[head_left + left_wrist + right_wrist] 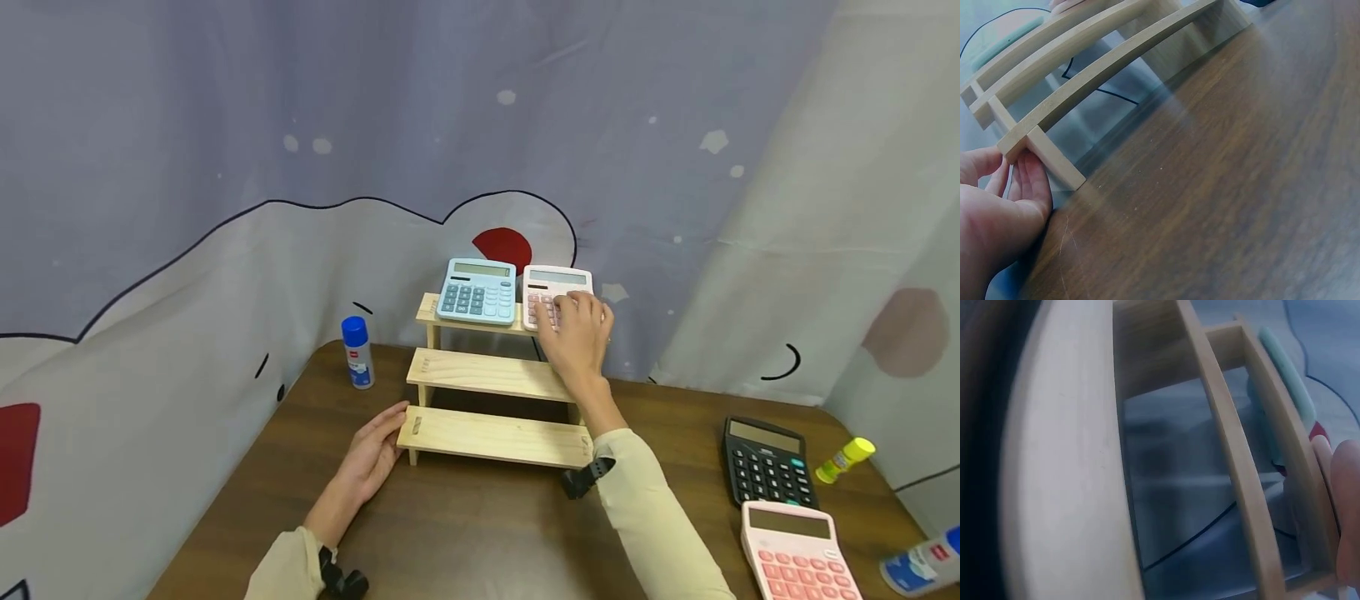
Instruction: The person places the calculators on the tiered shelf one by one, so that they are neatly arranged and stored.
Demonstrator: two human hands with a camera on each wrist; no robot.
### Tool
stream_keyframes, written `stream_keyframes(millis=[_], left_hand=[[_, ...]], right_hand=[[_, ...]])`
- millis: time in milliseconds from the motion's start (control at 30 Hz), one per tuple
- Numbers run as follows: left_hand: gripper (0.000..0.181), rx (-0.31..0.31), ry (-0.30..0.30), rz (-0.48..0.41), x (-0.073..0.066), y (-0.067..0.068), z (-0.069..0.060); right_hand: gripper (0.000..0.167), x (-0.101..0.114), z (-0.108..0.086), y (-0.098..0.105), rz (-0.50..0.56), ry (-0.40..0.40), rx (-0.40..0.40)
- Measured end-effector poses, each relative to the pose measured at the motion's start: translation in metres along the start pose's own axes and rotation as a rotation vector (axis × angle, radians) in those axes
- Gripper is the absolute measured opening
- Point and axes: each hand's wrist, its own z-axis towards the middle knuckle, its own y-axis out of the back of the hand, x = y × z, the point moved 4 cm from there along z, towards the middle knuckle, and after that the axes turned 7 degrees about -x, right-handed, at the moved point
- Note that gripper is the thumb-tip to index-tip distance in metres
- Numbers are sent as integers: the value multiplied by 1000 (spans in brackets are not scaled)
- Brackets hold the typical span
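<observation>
A three-tier wooden display stand (487,372) stands on the table. On its top tier a light blue calculator (477,292) leans back at the left. Beside it is a white calculator with pink keys (558,277), partly covered by my right hand (581,337). The bent fingers and thumb of that hand hold the white calculator across its front. My left hand (372,454) grips the left end of the lowest tier; in the left wrist view, the thumb and fingers meet the board's corner (1016,140). In the right wrist view only a bit of the right hand (1347,500) shows.
A blue-capped glue bottle (358,354) stands left of the stand. To the right lie a black calculator (768,462), a pink calculator (798,550), a yellow glue stick (845,460) and another blue-capped bottle (918,567). A printed curtain (637,167) hangs behind the brown table (480,525).
</observation>
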Motion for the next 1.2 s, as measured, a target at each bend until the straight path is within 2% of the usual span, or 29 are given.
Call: stream_keyframes(millis=[200, 433, 633, 967, 1200], left_hand=[[53, 4, 4, 1, 0, 2, -2], [51, -5, -5, 12, -7, 7, -4], [52, 12, 13, 13, -4, 2, -4], [52, 10, 3, 43, -7, 1, -6], [55, 23, 14, 28, -1, 1, -5]], right_hand=[[38, -15, -24, 7, 120, -9, -40], [44, -19, -33, -2, 186, 19, -67], [42, -26, -41, 2, 244, -6, -105], [43, -25, -42, 5, 254, -2, -70], [43, -30, -46, 5, 244, -17, -63]])
